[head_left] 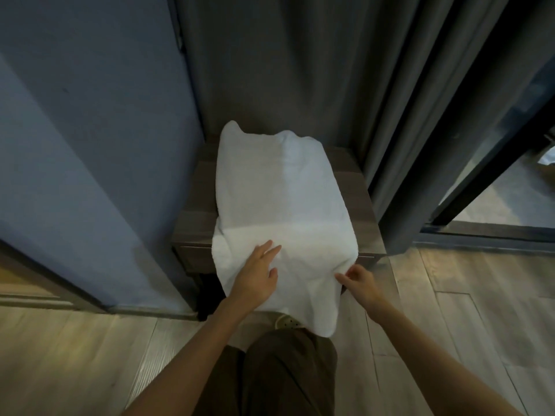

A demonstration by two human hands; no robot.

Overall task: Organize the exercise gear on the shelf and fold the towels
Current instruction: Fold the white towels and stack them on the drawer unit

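One white towel (pixel 279 190) on wooden stand (pixel 357 199) by grey curtain (pixel 300 70); left hand (pixel 258 277) flat atop, right hand (pixel 359 279) pinching it.

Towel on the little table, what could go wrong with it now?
1. A large part of the towel hangs past the front edge of the table, over the shoe and near the floor; it could slide off and get dirty.
2. The left hand lies flat on it while the right hand pinches its side edge, so a pull might drag it crooked.
3. The far end is rumpled against the curtain, so the fold may come out uneven.
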